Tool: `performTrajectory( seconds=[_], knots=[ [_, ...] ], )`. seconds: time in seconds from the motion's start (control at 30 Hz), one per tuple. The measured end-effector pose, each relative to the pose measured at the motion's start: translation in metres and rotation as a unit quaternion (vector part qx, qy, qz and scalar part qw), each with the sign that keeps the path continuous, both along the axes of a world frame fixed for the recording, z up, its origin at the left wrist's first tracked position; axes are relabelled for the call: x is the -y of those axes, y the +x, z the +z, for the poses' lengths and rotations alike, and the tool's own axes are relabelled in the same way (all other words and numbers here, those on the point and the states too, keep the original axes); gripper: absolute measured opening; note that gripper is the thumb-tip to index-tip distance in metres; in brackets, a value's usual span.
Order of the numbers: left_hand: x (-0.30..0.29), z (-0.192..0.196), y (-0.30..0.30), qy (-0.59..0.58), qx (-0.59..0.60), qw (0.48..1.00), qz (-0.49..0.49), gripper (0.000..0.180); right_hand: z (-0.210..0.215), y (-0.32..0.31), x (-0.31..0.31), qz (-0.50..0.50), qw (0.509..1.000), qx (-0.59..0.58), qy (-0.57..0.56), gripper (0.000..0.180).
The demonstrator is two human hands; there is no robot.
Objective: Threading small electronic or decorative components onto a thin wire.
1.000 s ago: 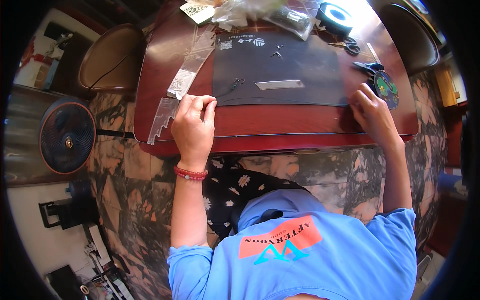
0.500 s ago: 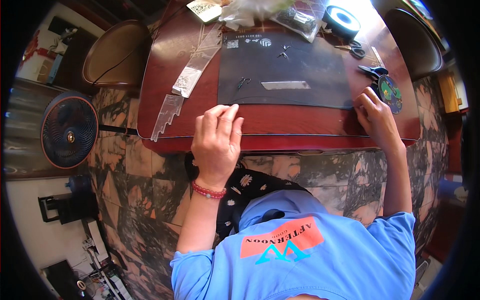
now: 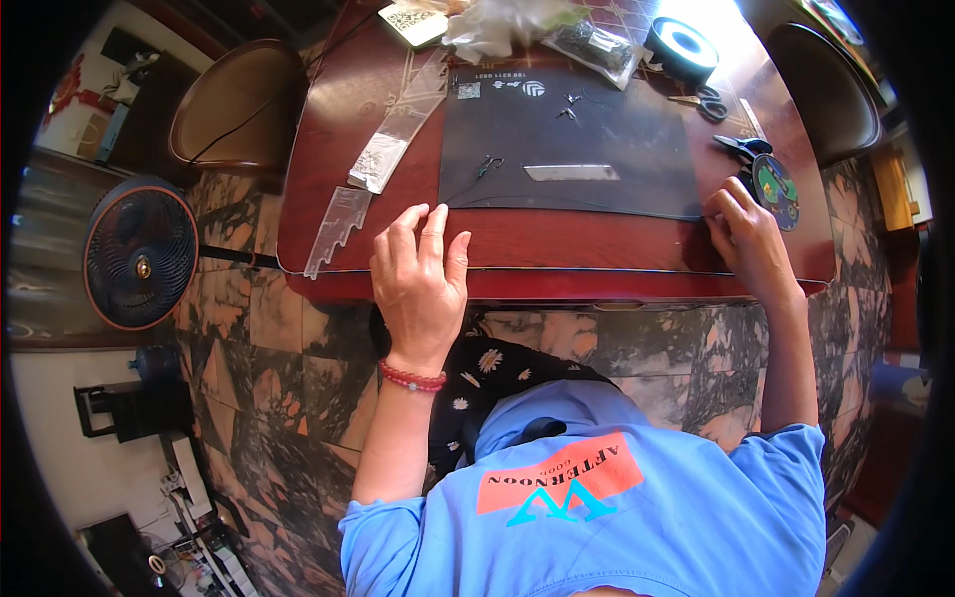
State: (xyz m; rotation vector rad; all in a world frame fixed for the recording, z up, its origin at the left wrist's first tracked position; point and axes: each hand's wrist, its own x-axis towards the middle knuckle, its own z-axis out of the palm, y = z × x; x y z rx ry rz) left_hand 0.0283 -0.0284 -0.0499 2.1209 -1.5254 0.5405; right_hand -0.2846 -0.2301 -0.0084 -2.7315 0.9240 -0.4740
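Note:
My left hand point(image 3: 420, 279), with a red bead bracelet on the wrist, hovers at the near left corner of a black mat point(image 3: 637, 129). Its fingers are stretched and the thumb stands apart. By the mat's near right corner, my right hand point(image 3: 751, 231) is closed in a pinch. A thin dark cord point(image 3: 582, 203) runs along the mat's near edge toward those right fingertips; its end there is hidden. On the mat lie a clear flat strip point(image 3: 572, 172), a small dark knotted piece point(image 3: 487, 167) and small dark bits point(image 3: 568, 107).
Right of the mat are black-handled scissors point(image 3: 710, 103), dark pliers point(image 3: 741, 146), a round green-patterned disc point(image 3: 776, 189) and a black roll point(image 3: 682, 48). Plastic bags point(image 3: 597, 50) sit at the back. Clear plastic pieces point(image 3: 338, 224) lie left. A fan point(image 3: 141, 254) stands beside the table.
My left hand has shifted slightly left, and its fingers and thumb have spread apart. My right hand stays nearly where it was.

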Motion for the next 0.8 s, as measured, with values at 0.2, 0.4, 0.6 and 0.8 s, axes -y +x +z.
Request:
performTrajectory(
  seconds=[0.2, 0.4, 0.6, 0.8],
  knots=[
    [0.002, 0.002, -0.001, -0.022, -0.01, 1.0, -0.006, 0.033, 0.0, 0.0, 0.0, 0.001, 1.0, 0.002, 0.004, 0.013],
    [0.006, 0.001, -0.023, -0.006, -0.001, 0.996, -0.086, 0.041, 0.0, 0.0, 0.0, 0.005, 1.0, 0.009, 0.005, 0.012],
    [0.017, -0.005, -0.039, 0.029, 0.012, 0.996, -0.082, 0.058, -0.001, 0.001, 0.0, 0.004, 1.0, 0.006, -0.006, 0.012],
    [0.022, -0.003, -0.042, 0.051, 0.021, 0.997, -0.055, 0.056, -0.002, 0.0, 0.0, 0.0, 1.0, 0.004, -0.004, 0.011]
  ],
)
